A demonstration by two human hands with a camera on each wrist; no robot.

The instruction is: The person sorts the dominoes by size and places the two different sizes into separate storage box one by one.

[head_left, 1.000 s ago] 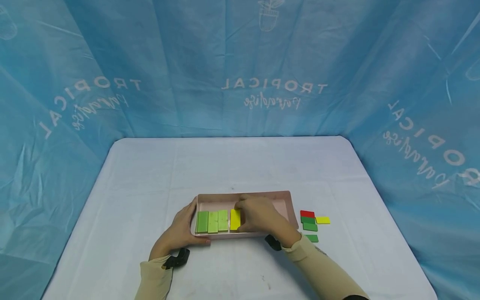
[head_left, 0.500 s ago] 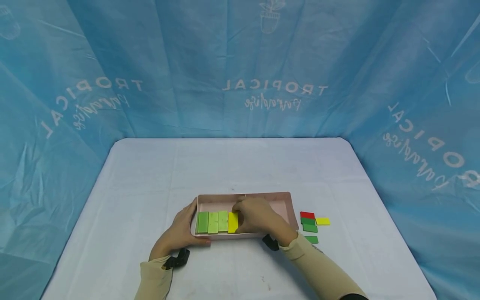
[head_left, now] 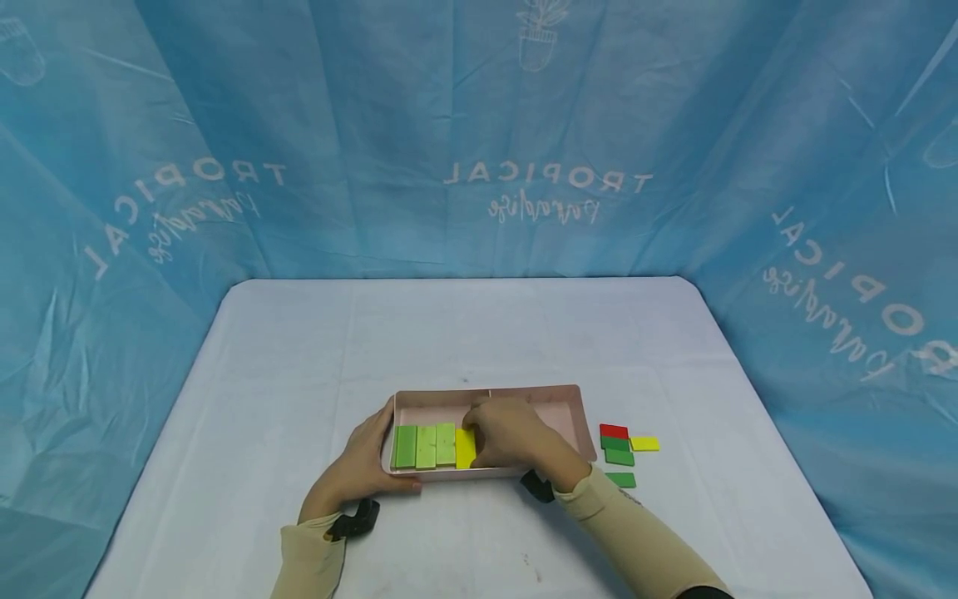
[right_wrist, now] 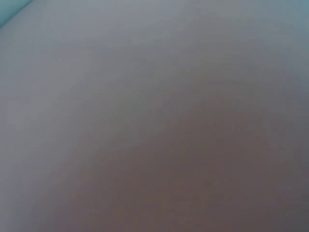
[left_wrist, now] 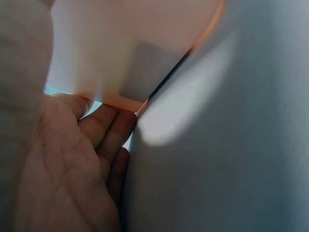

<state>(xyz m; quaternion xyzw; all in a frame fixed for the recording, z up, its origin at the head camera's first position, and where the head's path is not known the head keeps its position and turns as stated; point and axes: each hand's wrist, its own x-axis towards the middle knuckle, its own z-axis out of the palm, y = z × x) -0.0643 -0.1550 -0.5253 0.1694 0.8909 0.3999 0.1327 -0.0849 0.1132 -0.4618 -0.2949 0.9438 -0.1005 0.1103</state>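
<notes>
A shallow pale pink box (head_left: 524, 475) lies on the table in the head view. My left hand (head_left: 362, 457) holds its left end, thumb along the front wall and fingers at the left side. The left wrist view shows the left hand's fingers (left_wrist: 113, 125) against the box's wall (left_wrist: 145, 24). Inside, a row of green tiles (head_left: 426, 447) stands along the front. A yellow tile (head_left: 465, 449) adjoins the row's right end, and my right hand (head_left: 512, 433) pinches it from the right. Some fingertips are hidden. The right wrist view is too blurred to read.
Right of the box lie a red tile (head_left: 614, 431), a few dark green tiles (head_left: 619, 457) and another yellow tile (head_left: 644, 443). A divider (head_left: 490, 394) shows at the box's back wall. Blue curtains (head_left: 479, 225) enclose the white table (head_left: 299, 349).
The right hand has moved slightly left with the yellow tile, closing the gap to the green row. The left hand has stayed on the box.
</notes>
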